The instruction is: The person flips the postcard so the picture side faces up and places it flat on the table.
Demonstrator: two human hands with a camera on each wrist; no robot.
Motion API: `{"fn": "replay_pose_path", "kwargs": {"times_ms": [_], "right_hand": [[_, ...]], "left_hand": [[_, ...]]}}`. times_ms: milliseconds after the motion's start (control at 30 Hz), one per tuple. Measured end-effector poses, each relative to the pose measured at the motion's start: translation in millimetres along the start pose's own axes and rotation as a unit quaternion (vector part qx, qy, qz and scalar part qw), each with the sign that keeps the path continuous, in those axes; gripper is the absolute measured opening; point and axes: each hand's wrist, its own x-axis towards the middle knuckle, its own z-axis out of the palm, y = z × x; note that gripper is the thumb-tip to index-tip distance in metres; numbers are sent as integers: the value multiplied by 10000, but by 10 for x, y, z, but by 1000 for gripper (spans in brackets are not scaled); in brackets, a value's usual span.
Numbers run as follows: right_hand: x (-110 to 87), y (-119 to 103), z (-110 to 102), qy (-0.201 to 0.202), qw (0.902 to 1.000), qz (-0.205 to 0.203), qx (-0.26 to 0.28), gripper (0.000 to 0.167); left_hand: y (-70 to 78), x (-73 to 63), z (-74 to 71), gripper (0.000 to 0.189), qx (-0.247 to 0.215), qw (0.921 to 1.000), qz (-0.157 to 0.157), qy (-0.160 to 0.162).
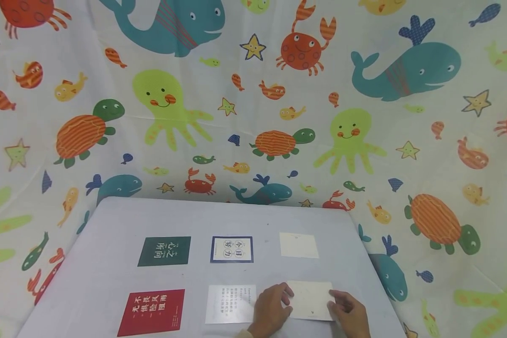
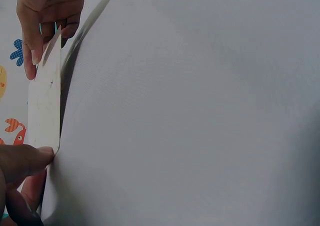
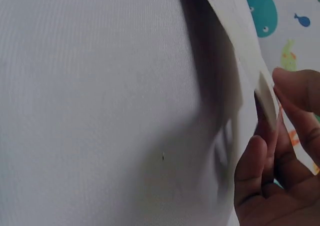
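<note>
A blank cream card (image 1: 310,300) is held between both hands at the front right of the white table. My left hand (image 1: 271,309) pinches its left edge; in the left wrist view the thumb (image 2: 42,156) lies on the card's face. On the opposite edge my right hand (image 1: 349,313) grips with thumb and fingers, and the right wrist view shows that edge slightly bent up between them. Just left of my left hand lies a white card with printed text (image 1: 226,307). Behind the held card lies another blank cream card (image 1: 299,245).
Farther left are a red card (image 1: 152,311), a dark green card (image 1: 165,251) and a blue-bordered card (image 1: 231,238), laid out in two rows on the white table (image 1: 88,263). A curtain with sea animals (image 1: 236,112) hangs behind and around the table.
</note>
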Motion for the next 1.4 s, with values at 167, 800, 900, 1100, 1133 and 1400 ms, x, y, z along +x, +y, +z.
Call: {"fn": "replay_pose_path", "kwargs": {"times_ms": [167,800,900,1100,1133,1400], "right_hand": [[11,41,-37,-288,9994,24,203,34],[-19,8,-153,-471,9960,322,682,44],[-34,-5,-171,-499,9957,353,696,45],[-46,-20,-240,-601,9951,268,734,45],[-46,-19,-258,-634,9949,238,747,46],[-32,27,-436,-1340,9860,61,986,60]], "left_hand": [[-30,-3,24,31,0,10000,-39,-52],[-42,-19,-20,23,-560,9984,-7,-6],[-45,-25,-41,24,-855,9963,-49,-84],[-46,-33,-113,26,-1589,9870,215,-99],[-43,-32,-130,26,-1704,9850,229,-142],[3,-24,-255,29,-2290,9711,79,-670]]}}
